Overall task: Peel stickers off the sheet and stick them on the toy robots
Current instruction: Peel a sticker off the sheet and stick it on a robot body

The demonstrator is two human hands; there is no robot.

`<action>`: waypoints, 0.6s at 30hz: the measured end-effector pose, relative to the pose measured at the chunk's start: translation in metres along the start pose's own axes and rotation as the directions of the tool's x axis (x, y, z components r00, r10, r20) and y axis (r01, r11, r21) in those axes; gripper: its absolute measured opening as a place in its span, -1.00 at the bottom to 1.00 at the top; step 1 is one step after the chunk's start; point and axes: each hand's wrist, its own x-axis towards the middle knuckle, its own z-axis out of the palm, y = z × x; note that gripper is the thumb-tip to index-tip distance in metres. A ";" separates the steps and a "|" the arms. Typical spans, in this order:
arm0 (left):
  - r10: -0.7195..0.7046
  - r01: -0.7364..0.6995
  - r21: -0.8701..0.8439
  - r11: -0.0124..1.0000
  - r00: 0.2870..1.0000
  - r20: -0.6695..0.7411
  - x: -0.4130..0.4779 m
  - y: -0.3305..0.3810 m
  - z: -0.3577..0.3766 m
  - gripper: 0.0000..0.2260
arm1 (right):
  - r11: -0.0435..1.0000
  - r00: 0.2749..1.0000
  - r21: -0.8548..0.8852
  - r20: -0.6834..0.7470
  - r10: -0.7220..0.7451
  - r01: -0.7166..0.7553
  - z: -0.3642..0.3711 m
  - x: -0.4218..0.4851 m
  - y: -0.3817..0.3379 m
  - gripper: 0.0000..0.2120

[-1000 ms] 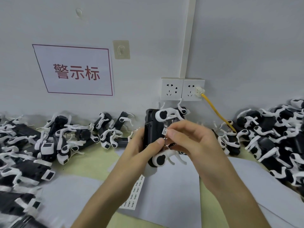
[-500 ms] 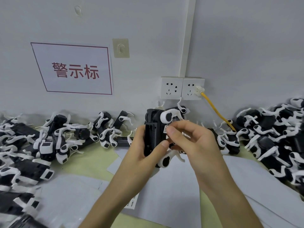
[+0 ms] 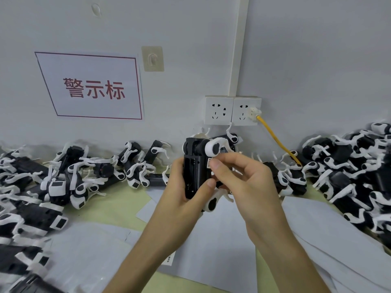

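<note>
You've lifted the toy robot (image 3: 195,170) slightly, left hand (image 3: 179,191) clamped around it, right hand (image 3: 243,182) pinching a sticker (image 3: 209,162) (small, white) against it.

Wall sign (image 3: 93,87), hook (image 3: 152,59), sockets (image 3: 232,111), yellow cable (image 3: 277,140).

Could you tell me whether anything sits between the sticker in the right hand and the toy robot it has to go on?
Nothing visible does. The right hand pinches the sticker right at the black body of the toy robot, which the left hand holds upright. Only the robot's white leg sits just above that spot.
</note>
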 end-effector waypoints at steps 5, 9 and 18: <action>0.008 -0.008 0.001 1.000 1.000 -0.006 0.000 0.000 0.001 -0.75 | 1.000 1.000 0.003 -0.024 -0.009 0.009 0.000 0.000 0.001 -0.91; 0.028 -0.028 0.032 0.999 1.000 0.003 0.000 -0.001 0.000 -0.75 | 0.999 0.999 -0.026 -0.032 -0.024 0.023 0.001 0.000 0.002 -0.91; 0.057 -0.056 0.055 0.997 0.998 -0.007 -0.001 0.001 0.001 -0.71 | 0.997 0.998 -0.054 -0.048 -0.050 0.048 0.002 -0.001 0.004 -0.89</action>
